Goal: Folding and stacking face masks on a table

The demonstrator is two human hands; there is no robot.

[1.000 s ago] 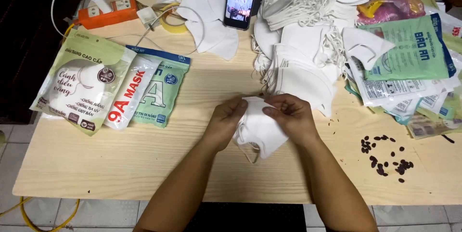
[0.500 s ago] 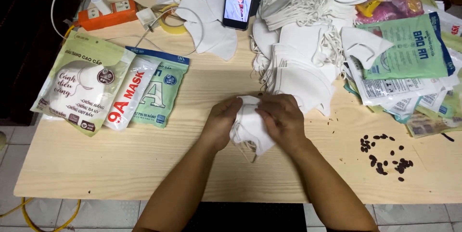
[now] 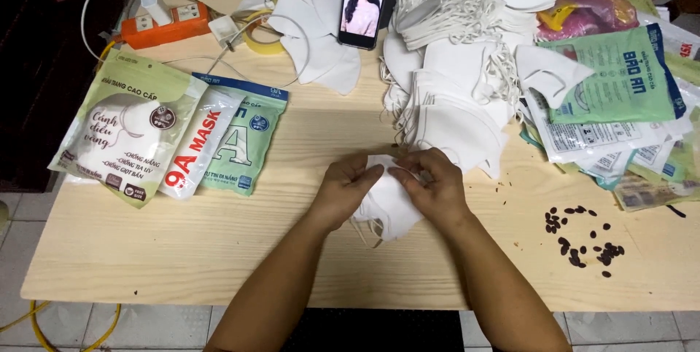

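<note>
Your left hand (image 3: 343, 188) and right hand (image 3: 432, 188) both pinch the white mask (image 3: 386, 206), just below the mask pile (image 3: 452, 115); keep edges aligned, press flat; ear loops probably tucked beneath

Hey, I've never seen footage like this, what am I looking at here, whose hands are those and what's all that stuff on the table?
This is one picture from a camera worn on a person's head, looking down at their own two bare hands over a light wooden table. There is no machine. The left hand and right hand together hold a white face mask flat against the table. Behind them lies a big pile of masks, also white, with ear loops. To the left are three mask packets; to the right, a heap of flat packets. At the back stand a phone with a lit screen, an orange power strip and a roll of tape. Small dark seeds, or something like them, lie scattered at the right.
</note>
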